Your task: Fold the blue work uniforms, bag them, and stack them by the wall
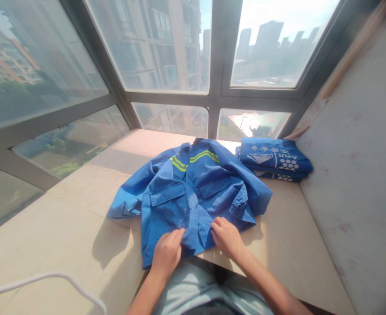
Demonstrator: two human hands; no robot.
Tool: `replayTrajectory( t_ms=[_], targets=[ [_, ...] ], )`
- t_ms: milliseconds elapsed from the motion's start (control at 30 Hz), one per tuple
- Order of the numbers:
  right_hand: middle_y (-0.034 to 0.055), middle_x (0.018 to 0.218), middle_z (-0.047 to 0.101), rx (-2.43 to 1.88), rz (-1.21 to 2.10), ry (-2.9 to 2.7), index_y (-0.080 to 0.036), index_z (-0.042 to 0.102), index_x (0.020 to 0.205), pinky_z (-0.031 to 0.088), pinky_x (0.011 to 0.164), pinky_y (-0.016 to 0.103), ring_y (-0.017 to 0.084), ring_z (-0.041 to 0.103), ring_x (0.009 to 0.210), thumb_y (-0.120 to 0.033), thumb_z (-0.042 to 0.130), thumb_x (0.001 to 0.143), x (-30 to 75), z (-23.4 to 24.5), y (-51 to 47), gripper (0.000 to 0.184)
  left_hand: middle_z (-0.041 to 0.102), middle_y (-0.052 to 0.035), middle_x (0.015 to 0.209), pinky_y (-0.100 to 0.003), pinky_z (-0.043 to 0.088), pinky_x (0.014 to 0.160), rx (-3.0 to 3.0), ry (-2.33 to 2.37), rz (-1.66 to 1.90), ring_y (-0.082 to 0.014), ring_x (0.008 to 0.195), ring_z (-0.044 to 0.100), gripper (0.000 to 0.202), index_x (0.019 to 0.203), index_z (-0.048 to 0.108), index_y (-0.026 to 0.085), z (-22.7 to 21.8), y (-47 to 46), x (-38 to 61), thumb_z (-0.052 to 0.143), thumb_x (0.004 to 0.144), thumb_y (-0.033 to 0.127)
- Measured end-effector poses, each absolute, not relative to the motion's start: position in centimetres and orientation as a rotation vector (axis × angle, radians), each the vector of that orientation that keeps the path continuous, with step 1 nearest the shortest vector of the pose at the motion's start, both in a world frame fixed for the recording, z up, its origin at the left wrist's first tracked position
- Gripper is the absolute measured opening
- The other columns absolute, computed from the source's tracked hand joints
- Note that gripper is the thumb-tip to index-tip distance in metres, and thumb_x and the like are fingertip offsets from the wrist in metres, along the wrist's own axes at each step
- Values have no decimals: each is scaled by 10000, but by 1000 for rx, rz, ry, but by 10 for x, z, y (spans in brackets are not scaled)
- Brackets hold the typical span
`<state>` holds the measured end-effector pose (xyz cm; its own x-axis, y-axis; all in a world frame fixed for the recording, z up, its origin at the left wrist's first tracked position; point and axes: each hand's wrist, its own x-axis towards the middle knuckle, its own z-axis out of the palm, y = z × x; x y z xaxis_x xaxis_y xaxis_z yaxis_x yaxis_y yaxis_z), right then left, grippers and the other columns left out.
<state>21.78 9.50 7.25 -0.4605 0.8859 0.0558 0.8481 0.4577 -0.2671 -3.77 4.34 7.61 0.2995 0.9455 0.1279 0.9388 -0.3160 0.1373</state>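
The jacket [193, 188] lies front up at the middle of the ledge [81, 227], collar toward the far edge and hem [196, 246] hanging just over the near edge. The left hand [167, 253] is curled on the hem left of the front opening and the right hand [226, 236] on it just to the right; both look to be pinching cloth, though the thumbs are hidden. One sleeve [127, 203] trails toward the left edge, while the other is bunched over the front with its cuff [240, 205] just beyond the right hand. A folded stack [275, 159] sits in the far right corner, well apart, and a white cord [48, 280] crosses the near left corner.

To handle the hem well, I judge both hands should hold it level and draw evenly, so the two front panels meet without twisting. The wrinkled chest wants light tension from the hem, and the bunched sleeve needs laying flat
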Motion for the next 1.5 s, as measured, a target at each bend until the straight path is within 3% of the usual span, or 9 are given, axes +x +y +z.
replayTrajectory(
  t_ms=[100, 367, 567, 700, 800, 933, 1100, 1333, 1500],
  targets=[
    [55, 1004, 659, -1603, 317, -2451, -217, 641, 921, 485, 779, 288, 210, 607, 944, -176, 514, 970, 218, 72, 94, 142, 737, -98, 1115, -375, 556, 871, 2322, 2018, 180, -245, 963, 692, 654, 1294, 676, 209, 73, 34, -64, 372, 769, -36],
    [113, 1072, 607, -1594, 301, -2362, -204, 597, 1069, 474, 805, 373, 280, 542, 981, -309, 601, 920, 172, 65, 79, 182, 592, -125, 1398, -457, 485, 1054, 2400, 1902, 521, -302, 1267, 564, 529, 1383, 582, 230, 84, -9, -28, 504, 864, 164],
    [126, 1002, 629, -1744, 329, -2355, -186, 614, 1015, 468, 769, 353, 276, 576, 941, -119, 544, 856, 159, 66, 78, 187, 613, -154, 1318, -427, 508, 984, 2259, 2041, 587, -306, 1192, 605, 435, 1343, 562, 195, 96, 19, 11, 553, 942, 366],
    [101, 1008, 697, -1752, 609, -2187, -200, 686, 997, 485, 803, 320, 249, 642, 968, -125, 491, 883, 178, 66, 89, 237, 661, -125, 1189, -332, 512, 831, 2143, 2093, 282, -266, 1030, 661, 433, 1336, 564, 181, 96, 47, 11, 572, 919, 299],
    [74, 1028, 744, -1661, 953, -1804, -213, 737, 1026, 500, 866, 327, 235, 678, 968, -209, 503, 884, 196, 59, 101, 273, 701, -76, 1077, -297, 478, 739, 1966, 2056, 226, -243, 934, 677, 269, 1164, 647, 214, 97, 60, -1, 545, 929, 298],
    [73, 998, 762, -1471, 1366, -1253, -176, 760, 979, 511, 845, 351, 241, 681, 904, -422, 652, 810, 220, 57, 117, 317, 724, -27, 915, -284, 459, 740, 1693, 1989, 565, -215, 842, 666, 214, 938, 681, 230, 101, 66, -23, 560, 916, 405],
    [55, 967, 746, -1234, 1711, -882, -179, 737, 1040, 480, 699, 286, 184, 648, 781, -510, 847, 639, 235, 72, 115, 532, 717, -29, 852, -272, 496, 738, 1160, 1810, 1115, -196, 796, 649, 391, 942, 683, 184, 101, 65, -27, 639, 838, 559],
    [52, 957, 733, -1100, 1817, -672, -216, 733, 905, 486, 748, 275, 183, 643, 859, -428, 867, 660, 230, 81, 105, 351, 712, -54, 891, -298, 530, 797, 1182, 1719, 1198, -209, 852, 666, 381, 969, 685, 159, 93, 72, 7, 634, 869, 523],
    [14, 830, 698, -1144, 1757, -653, -193, 717, 895, 430, 644, 243, 143, 585, 731, -442, 867, 659, 229, 78, 104, 375, 702, -78, 1054, -353, 535, 887, 1661, 1764, 1107, -231, 990, 661, 243, 1061, 678, 190, 91, 66, 26, 596, 939, 383]
  ],
)
